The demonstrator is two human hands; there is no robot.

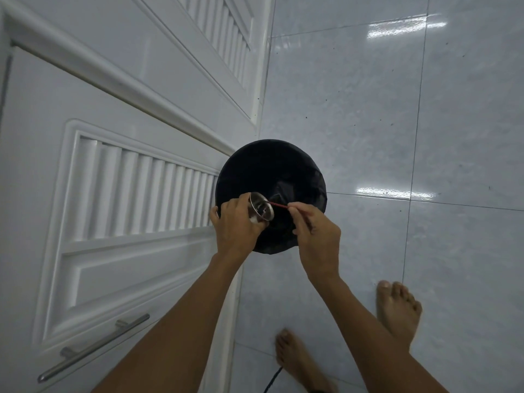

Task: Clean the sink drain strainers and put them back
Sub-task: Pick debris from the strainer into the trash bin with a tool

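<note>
My left hand (236, 222) grips a shiny metal sink drain strainer (261, 208), tilted on its side with its open mouth facing right, over a bin lined with a black bag (255, 168). My right hand (314, 228) pinches a thin red stick (279, 205) whose tip reaches into the strainer's mouth. Both hands hover just above the bin opening. Only one strainer is visible.
White louvred cabinet doors (127, 191) with a metal bar handle (93, 347) fill the left side. Glossy pale floor tiles (397, 123) spread to the right. My bare feet (397, 310) stand on the tiles below the bin.
</note>
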